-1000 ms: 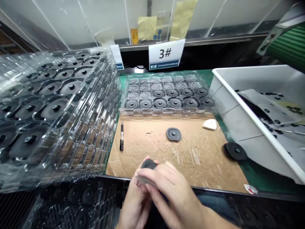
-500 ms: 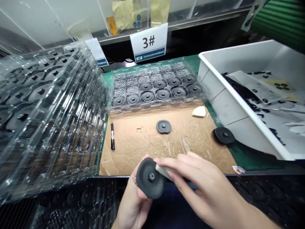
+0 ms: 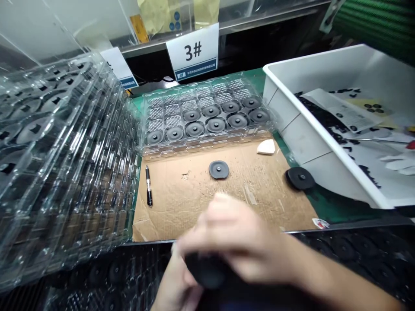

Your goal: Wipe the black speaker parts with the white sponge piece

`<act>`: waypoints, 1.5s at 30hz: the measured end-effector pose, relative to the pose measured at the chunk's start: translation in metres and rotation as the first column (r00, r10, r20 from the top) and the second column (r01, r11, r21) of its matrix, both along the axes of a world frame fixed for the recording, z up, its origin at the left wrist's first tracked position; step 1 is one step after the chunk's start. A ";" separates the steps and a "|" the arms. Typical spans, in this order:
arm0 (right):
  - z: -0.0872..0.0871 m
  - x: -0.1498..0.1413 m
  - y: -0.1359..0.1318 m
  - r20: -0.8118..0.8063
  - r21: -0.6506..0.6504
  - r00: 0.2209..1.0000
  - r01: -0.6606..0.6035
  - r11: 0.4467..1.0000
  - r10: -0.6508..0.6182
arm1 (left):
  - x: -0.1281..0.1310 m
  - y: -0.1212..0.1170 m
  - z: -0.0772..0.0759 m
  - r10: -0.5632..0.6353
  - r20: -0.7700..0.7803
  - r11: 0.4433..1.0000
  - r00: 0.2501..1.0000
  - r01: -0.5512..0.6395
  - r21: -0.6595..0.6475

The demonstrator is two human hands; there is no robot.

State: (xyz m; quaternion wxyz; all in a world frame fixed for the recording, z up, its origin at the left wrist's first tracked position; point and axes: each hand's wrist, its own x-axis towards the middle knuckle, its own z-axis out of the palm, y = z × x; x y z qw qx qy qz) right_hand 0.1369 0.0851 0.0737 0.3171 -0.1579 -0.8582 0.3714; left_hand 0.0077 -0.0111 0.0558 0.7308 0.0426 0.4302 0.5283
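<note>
My left hand (image 3: 173, 276) is closed around a dark oval rubber disc (image 3: 207, 270) at the bottom centre, its face partly hidden. My right hand (image 3: 236, 233) reaches across the top of that disc, blurred by motion, its fingers curled at the far left rim. A white sponge wedge, plainly pinched there half a second ago, is almost wholly hidden behind these fingers now. A second dark disc (image 3: 218, 169) lies on the cardboard (image 3: 168, 216) ahead of my hands. Another white wedge (image 3: 266, 147) lies at the cardboard's far right.
A clear compartment tray (image 3: 181, 147) at the back holds several dark discs. Tall stacked clear trays (image 3: 97, 172) stand left, beside a pen (image 3: 148, 185). On the right are a white bin (image 3: 327, 149) with loose parts and stacked dark discs (image 3: 300, 178).
My right hand has swung left over the disc, from its right rim to its far left rim. My left hand still holds the disc. The view has shifted slightly.
</note>
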 end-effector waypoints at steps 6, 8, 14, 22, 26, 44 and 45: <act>-0.073 0.016 -0.003 0.357 -0.228 0.865 0.447 0.865 -0.353 | -0.018 0.002 -0.022 0.028 0.091 0.999 0.995 -0.032 0.043; -0.093 0.019 -0.017 0.371 -0.242 0.882 0.395 0.887 -0.291 | -0.022 0.001 -0.028 0.034 0.125 0.999 0.992 -0.039 0.037; -0.059 0.011 -0.020 0.326 -0.255 0.852 0.497 0.829 -0.411 | -0.020 0.000 -0.038 0.083 0.183 0.994 0.980 -0.095 0.061; 0.001 -0.020 -0.033 0.156 -0.096 0.967 0.217 0.971 -0.201 | -0.018 -0.004 -0.042 0.165 0.092 0.985 0.982 -0.169 0.037; -0.002 -0.024 -0.032 0.149 -0.013 0.948 0.285 0.958 -0.280 | -0.014 -0.003 -0.037 0.146 0.073 0.989 0.987 -0.147 0.006; 0.006 0.009 -0.005 0.222 0.120 0.961 0.140 0.983 -0.164 | -0.004 -0.006 -0.023 0.033 0.052 0.999 0.998 -0.034 0.023; 0.006 0.009 -0.007 0.222 0.153 0.955 0.162 0.975 -0.194 | -0.003 -0.006 -0.024 0.038 0.047 0.999 0.998 -0.039 0.024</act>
